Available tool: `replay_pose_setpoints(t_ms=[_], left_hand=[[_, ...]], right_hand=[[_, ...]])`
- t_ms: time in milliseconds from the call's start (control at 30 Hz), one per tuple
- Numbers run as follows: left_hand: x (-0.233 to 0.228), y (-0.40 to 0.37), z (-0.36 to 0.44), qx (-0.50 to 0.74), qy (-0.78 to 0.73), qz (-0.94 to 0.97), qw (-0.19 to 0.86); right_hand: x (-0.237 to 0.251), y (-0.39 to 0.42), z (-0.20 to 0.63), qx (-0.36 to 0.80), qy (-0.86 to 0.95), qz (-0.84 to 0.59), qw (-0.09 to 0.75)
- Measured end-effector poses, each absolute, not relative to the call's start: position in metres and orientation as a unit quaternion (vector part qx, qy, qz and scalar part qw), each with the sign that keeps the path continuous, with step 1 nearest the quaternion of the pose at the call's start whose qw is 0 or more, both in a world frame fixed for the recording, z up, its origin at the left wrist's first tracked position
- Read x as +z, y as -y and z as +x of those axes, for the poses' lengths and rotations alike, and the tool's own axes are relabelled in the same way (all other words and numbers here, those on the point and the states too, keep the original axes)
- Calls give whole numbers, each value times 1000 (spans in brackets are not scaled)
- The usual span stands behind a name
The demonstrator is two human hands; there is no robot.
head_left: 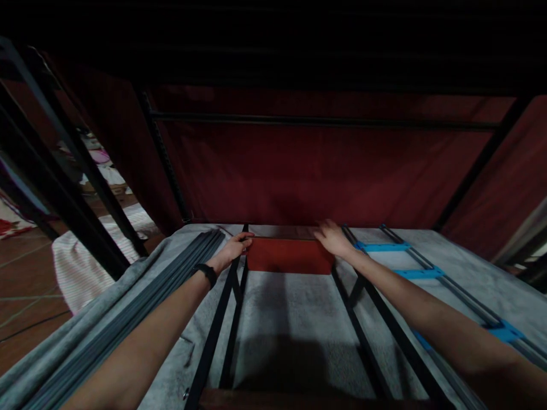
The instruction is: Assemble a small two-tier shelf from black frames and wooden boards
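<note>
A flat red board (290,255) spans the far part of a black metal frame (220,319), reaching from one side rail to the other. At the board's left end, my left hand (236,249) is closed, its fingers on the upper corner beside the black rail; a dark band circles that wrist. My right hand (334,238) is bent over the board's upper right corner, with its fingertips slightly blurred and partly hidden behind the edge. A reddish-brown crosspiece (316,400) joins the frame's near end.
On the grey cloth (294,307), a bundle of long grey rods (162,290) lies left of the frame. Rods joined by blue connectors (421,274) lie to the right. Dark red curtain (316,171) hangs behind. Black posts (72,188) and overhead bars surround the surface.
</note>
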State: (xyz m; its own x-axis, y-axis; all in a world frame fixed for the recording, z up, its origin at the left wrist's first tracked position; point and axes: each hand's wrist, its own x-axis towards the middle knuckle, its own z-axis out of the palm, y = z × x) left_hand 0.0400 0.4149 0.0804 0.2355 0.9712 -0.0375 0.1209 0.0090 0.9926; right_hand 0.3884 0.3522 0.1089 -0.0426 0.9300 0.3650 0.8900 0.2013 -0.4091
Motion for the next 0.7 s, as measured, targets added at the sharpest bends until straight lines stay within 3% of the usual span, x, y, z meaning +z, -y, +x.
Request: replay_pose_setpoints(t_ms=[100, 300, 533, 700], left_hand=[[86, -414, 42, 390, -503, 587, 500], [95, -409, 43, 389, -519, 579, 495], [90, -411, 43, 416, -506, 547, 522], [93, -405, 47, 411, -505, 547, 526]], right_hand=[[106, -340, 429, 175, 559, -695, 417], [77, -330, 434, 377, 445, -664, 467], [69, -335, 426, 477, 350, -610, 527], [72, -334, 430, 480, 317, -609, 546]])
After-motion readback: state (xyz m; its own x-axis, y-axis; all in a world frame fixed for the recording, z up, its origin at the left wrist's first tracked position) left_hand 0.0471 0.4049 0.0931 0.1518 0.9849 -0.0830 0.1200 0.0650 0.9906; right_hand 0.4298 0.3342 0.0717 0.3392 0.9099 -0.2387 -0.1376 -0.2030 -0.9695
